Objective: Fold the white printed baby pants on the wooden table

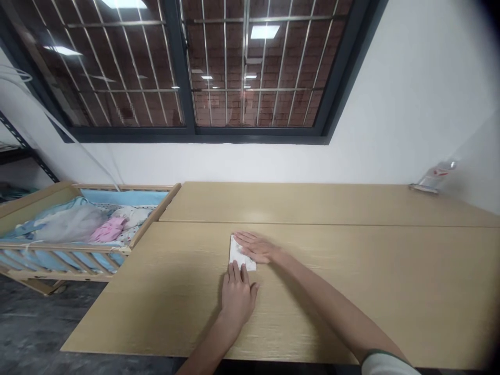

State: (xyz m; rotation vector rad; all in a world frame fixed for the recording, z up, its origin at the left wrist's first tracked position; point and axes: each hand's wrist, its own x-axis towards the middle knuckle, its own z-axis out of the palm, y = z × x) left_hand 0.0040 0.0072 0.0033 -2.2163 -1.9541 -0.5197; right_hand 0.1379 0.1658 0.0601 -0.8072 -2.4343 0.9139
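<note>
Two hands, both flat, gripping nothing: your left hand (237, 294) touches the near edge of the folded white cloth (238, 256), your right hand (255, 247) lies spread on top | cloth's visible long edge runs away from you | mid wooden worktop (351, 291); crib (154, 216) left, barred window (219, 67) ahead, bottle (435, 177) far right.

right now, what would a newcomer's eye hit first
The right hand lies flat on a white folded cloth on the table, the left hand touching its near edge. At the left, a wooden crib holds pink and blue fabrics; a barred window spans the wall above.
</note>
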